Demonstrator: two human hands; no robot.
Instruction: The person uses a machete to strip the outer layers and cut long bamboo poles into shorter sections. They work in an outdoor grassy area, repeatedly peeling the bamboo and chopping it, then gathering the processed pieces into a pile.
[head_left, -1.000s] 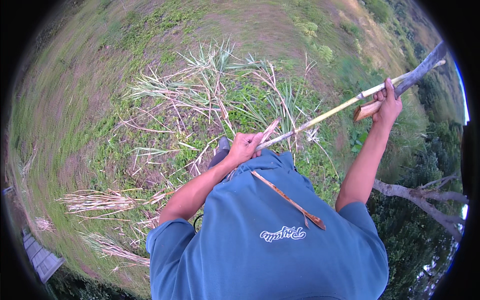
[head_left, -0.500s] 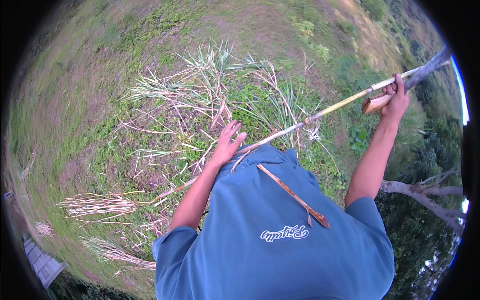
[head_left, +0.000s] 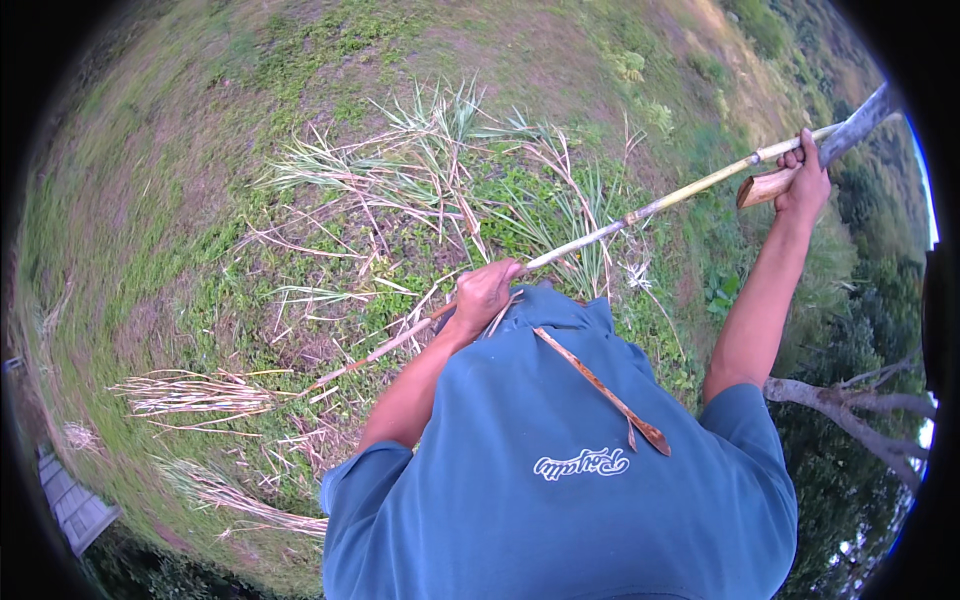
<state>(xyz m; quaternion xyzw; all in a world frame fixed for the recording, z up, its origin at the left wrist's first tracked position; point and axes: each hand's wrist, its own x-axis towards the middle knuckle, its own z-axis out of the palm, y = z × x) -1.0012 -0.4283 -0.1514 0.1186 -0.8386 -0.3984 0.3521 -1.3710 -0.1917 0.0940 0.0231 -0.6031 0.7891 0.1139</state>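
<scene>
A long, pale jointed cane stalk (head_left: 690,190) slants across in front of me, from the grass at lower left to the upper right. My left hand (head_left: 485,295) is wrapped round it near my waist. My right hand (head_left: 805,185), arm stretched out, grips the wooden handle (head_left: 766,188) of a machete. The machete's wide grey blade (head_left: 862,124) meets the far part of the stalk in view; whether it touches cannot be told. A dry brown strip of leaf sheath (head_left: 605,395) lies on my blue shirt.
Cut green and dry leaves (head_left: 430,160) lie heaped on the grass ahead. Two bundles of thin stalks, one nearer (head_left: 245,500) and one farther (head_left: 200,393), rest at left. A bare branch (head_left: 850,405) and trees stand at right. Grey slabs (head_left: 78,505) show at lower left.
My left hand, open beside the stalk before, has moved right and closed round it. My right hand still holds the machete, with only a slight shift.
</scene>
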